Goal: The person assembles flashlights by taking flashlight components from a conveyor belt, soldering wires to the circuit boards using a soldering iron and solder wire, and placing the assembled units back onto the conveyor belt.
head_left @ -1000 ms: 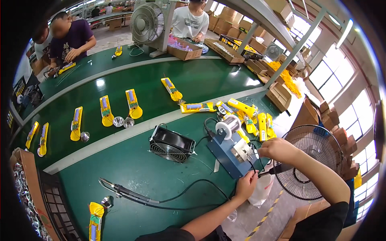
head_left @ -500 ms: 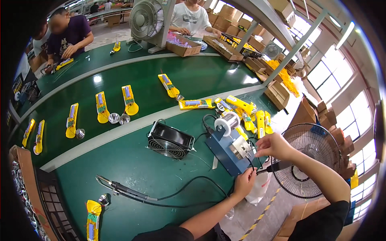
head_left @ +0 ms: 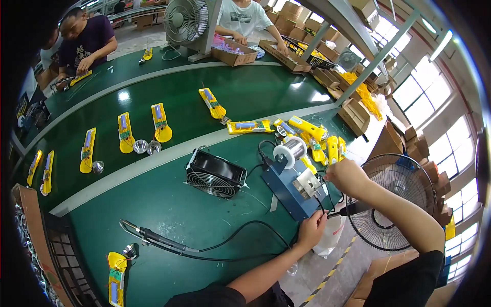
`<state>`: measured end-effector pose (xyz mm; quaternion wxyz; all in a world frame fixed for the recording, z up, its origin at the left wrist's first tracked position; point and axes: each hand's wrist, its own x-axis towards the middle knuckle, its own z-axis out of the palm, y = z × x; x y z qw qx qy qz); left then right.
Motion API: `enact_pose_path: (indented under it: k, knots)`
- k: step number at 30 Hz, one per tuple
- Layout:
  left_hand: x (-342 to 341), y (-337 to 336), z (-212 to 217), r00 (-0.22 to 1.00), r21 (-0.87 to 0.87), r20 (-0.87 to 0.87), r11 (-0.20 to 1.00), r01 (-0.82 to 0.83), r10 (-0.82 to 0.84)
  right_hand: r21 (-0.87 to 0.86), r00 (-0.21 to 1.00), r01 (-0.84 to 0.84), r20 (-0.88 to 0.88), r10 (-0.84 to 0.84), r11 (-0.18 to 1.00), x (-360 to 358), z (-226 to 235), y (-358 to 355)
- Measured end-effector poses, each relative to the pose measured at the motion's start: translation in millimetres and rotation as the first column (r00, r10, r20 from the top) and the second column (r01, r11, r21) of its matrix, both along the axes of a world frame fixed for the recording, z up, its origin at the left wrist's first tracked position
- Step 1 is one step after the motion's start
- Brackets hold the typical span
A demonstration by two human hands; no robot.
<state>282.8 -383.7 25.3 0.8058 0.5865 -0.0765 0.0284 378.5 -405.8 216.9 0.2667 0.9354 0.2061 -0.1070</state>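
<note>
The blue box-shaped device (head_left: 292, 190) carrying a wire spool (head_left: 289, 152) sits at the near right edge of the green desk (head_left: 169, 215). The right hand (head_left: 346, 176) pinches something small beside its metal block, while the left hand (head_left: 311, 230) pinches a thin black cable at its front corner. A black square fan (head_left: 215, 175) lies just left of it, and a soldering iron (head_left: 158, 238) rests nearer.

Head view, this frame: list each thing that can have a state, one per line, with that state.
Left hand: pinching a thin black wire at the table edge.
Right hand: closed, fingers at the blue box.
Blue box: flat on the green table, wire spool upright on it.
Black square fan: lying tilted, blades indistinct.
Soldering iron: lying unheld, cord attached.
Round floor fan: upright, spin unclear.
</note>
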Motion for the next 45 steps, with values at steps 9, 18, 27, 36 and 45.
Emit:
enact_pose_path:
  k: [9, 18, 27, 36, 45]
  knots:
    - [-0.1, 0.5, -0.9, 1.0, -0.013, 0.018, 1.0, -0.021, 0.021, 0.322, 0.989, 0.123, -0.119, -0.088, 0.939, -4.4, -9.6, 2.3]
    - [2.9, -2.8, 3.5, 1.0, -0.022, -0.012, 1.0, 0.011, -0.011, 0.958, 0.655, -0.267, 0.262, -0.708, 0.107, -102.7, -153.2, -101.0]
    - [-0.3, -8.5, 7.6, 0.995, 0.046, -0.067, 0.996, 0.075, -0.072, 0.993, 0.51, 0.07, -0.115, -0.852, -0.092, -153.1, -232.7, -149.6]
    - [-27.9, -14.8, 17.3, 0.989, 0.274, -0.132, 0.957, 0.093, -0.059, 0.587, 0.708, 0.296, 0.395, -0.585, 0.754, 16.0, -165.6, -196.6]
    - [-120.5, 36.1, 54.8, 0.97, 0.519, 0.222, 0.854, -0.033, -0.098, 0.462, 0.785, 0.292, 0.384, -0.486, 0.837, 43.5, -170.9, -213.8]
